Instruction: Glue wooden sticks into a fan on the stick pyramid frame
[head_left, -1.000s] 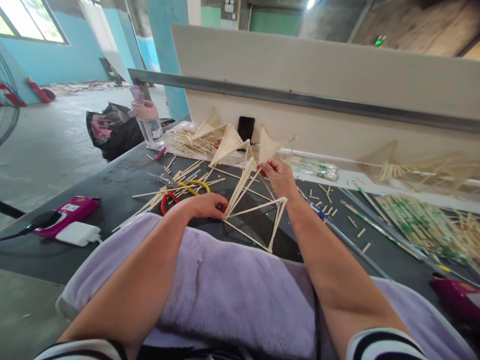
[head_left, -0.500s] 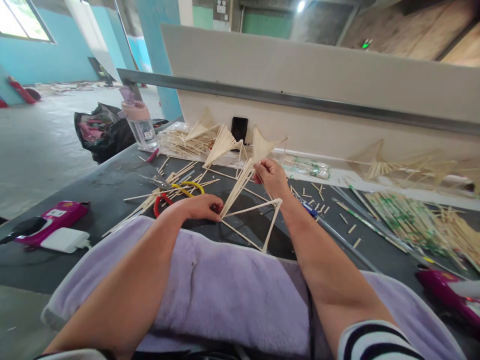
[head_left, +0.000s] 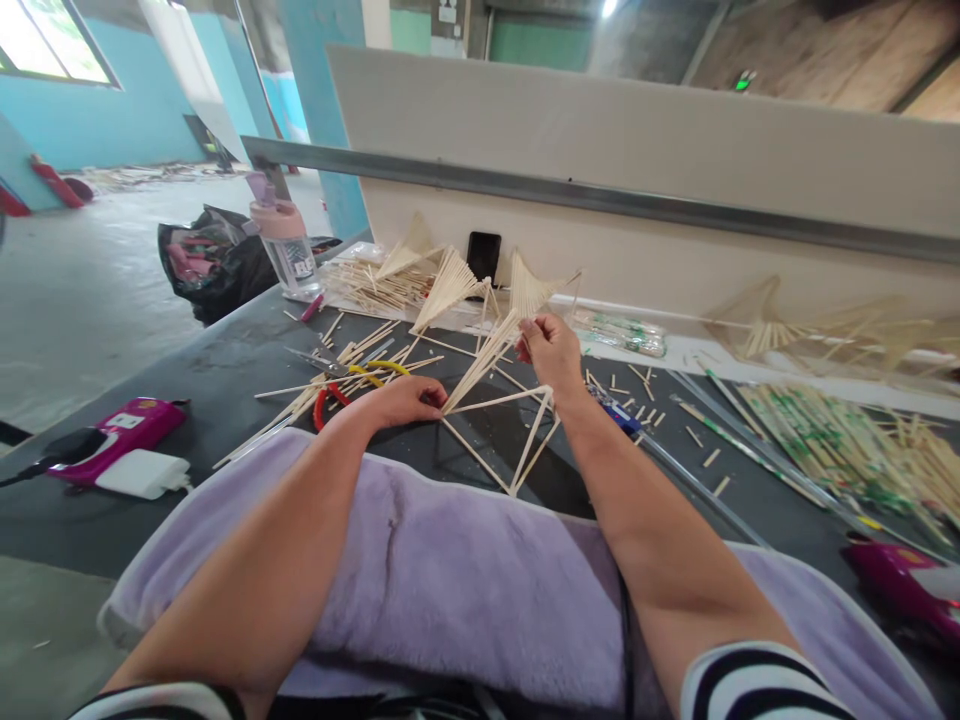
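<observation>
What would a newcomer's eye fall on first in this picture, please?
Probably the wooden stick frame at the center, its left corner pinched by the left hand, with the right hand at its upper end. Next, perhaps, the lavender plush cloth below it and the red-and-yellow-handled scissors to its left.

The bottle near the far left corner of the worktop bears letters, one seemingly E; the green sign is unreadable.
</observation>
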